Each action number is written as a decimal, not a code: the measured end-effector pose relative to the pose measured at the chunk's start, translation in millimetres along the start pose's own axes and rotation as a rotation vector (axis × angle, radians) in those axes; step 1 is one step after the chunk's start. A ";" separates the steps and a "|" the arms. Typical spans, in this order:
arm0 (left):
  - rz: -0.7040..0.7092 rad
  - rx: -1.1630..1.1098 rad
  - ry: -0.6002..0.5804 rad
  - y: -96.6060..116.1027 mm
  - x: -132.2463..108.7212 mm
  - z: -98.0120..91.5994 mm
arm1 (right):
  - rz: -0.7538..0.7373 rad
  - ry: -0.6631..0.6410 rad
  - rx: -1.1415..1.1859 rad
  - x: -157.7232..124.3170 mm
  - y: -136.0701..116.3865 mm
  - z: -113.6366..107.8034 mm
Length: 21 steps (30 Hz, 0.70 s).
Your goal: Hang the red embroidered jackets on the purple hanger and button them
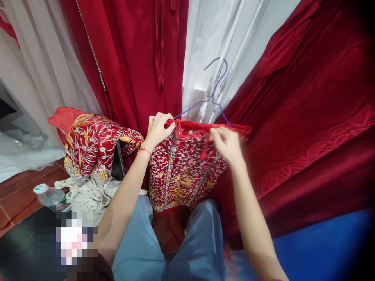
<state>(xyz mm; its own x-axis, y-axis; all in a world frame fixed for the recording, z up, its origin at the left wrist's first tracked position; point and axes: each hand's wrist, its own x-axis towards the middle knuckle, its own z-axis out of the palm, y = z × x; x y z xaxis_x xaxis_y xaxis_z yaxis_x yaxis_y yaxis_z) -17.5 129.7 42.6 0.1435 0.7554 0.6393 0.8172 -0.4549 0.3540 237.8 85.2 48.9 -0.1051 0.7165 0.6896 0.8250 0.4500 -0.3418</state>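
Note:
A red skirt (181,171) with gold and silver embroidery hangs from a purple wire hanger (215,88) in front of me. My left hand (158,128) grips the left end of its waistband with curled fingers. My right hand (225,142) pinches the waistband near its middle right, beside a red drawstring. A red cord circles my left wrist. My knees in light blue trousers (199,238) sit below the skirt.
A matching embroidered red jacket (93,144) drapes over something at the left, above a dotted white cloth (88,195). A plastic water bottle (51,197) lies on the brown tiled floor. Red velvet (307,109) and white garments hang all around. A blue surface (316,246) is lower right.

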 end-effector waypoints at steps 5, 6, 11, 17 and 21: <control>0.007 -0.045 0.037 -1.2 -4.6 -0.1 | -0.113 -0.095 0.130 15.9 -41.2 46.3; 0.011 -0.057 0.048 -1.6 -5.4 0.1 | -0.133 -0.089 0.132 18.7 -46.4 54.2; 0.019 -0.111 0.086 -3.0 -6.3 1.7 | -0.178 -0.101 0.176 23.0 -52.7 74.5; 0.035 -0.093 0.095 -3.3 -5.8 11.0 | -0.240 -0.191 0.128 15.3 -45.7 73.3; 0.072 -0.047 0.069 -7.9 -7.8 14.9 | -0.268 -0.276 -0.113 7.1 -51.8 75.4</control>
<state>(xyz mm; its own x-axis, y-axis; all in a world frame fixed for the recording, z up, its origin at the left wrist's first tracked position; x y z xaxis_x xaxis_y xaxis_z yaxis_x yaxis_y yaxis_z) -16.8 134.4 24.7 0.1605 0.6864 0.7093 0.7786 -0.5297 0.3364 152.5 107.1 23.3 -0.4576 0.7050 0.5419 0.8025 0.5898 -0.0897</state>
